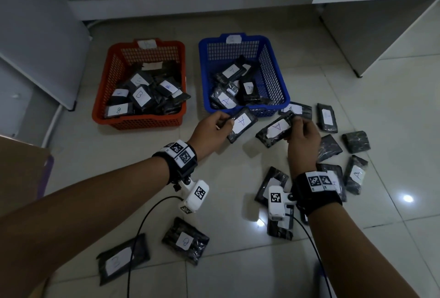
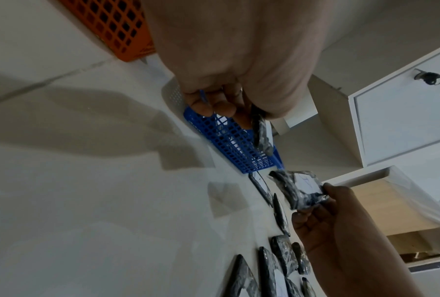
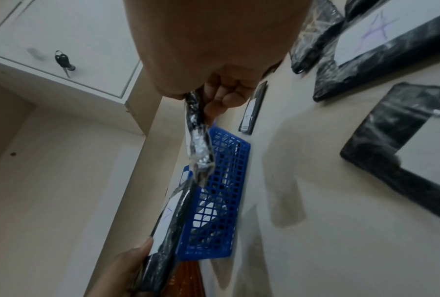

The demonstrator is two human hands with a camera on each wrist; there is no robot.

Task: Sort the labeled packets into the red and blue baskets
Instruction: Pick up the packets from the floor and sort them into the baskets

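Note:
My left hand (image 1: 214,126) pinches a black packet labeled A (image 1: 242,123) just in front of the blue basket (image 1: 283,97). My right hand (image 1: 302,133) pinches a second black packet labeled A (image 1: 275,128) beside it, to the right. The left wrist view shows the left-hand packet (image 2: 261,132) edge-on under the fingers, and the right hand's packet (image 2: 300,184) farther off. In the right wrist view the right-hand packet (image 3: 198,140) hangs from the fingers before the blue basket (image 3: 214,201). The red basket (image 1: 100,107) holds several B packets; the blue one holds several A packets.
Several loose black packets lie on the tiled floor: a group at the right (image 1: 354,169), two near my forearms (image 1: 185,240), (image 1: 121,259). A white cabinet (image 1: 381,12) stands at the back right, a grey unit (image 1: 35,35) at the left. Camera cables trail from both wrists.

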